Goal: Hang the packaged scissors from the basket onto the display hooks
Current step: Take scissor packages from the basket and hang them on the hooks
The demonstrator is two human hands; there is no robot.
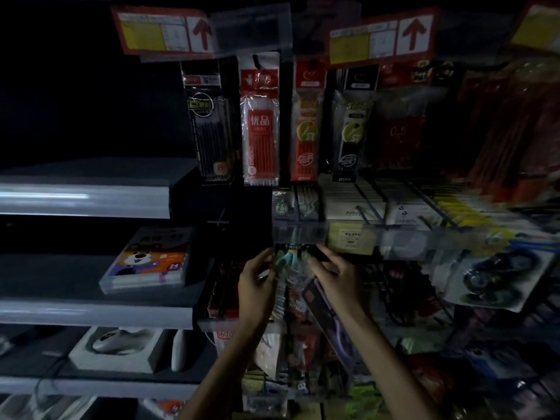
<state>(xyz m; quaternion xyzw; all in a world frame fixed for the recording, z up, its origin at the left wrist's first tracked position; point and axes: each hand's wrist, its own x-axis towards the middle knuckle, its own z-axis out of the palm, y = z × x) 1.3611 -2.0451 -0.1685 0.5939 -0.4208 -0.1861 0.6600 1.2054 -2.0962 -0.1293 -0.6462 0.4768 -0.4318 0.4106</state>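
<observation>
Nearest, left hand (256,280) and right hand (336,277) pinch a scissors pack (291,262) before dim shelves (85,201).

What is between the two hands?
In the head view, the packaged scissors with pale teal handles lie between the left hand and the right hand; both hold its edges.

Plainly a shop, the stationery aisle, dimly lit; told by yellow price tags (145,34) with red arrows clipped overhead; by carded packs of pen refills (260,122) hung in close rows beneath; by display hooks (365,216) jutting from the rack; by clear label strips (303,231) along the fronts; by grey shelves (85,201) at left bearing a boxed colour set (150,262) and a computer mouse (119,344).
</observation>
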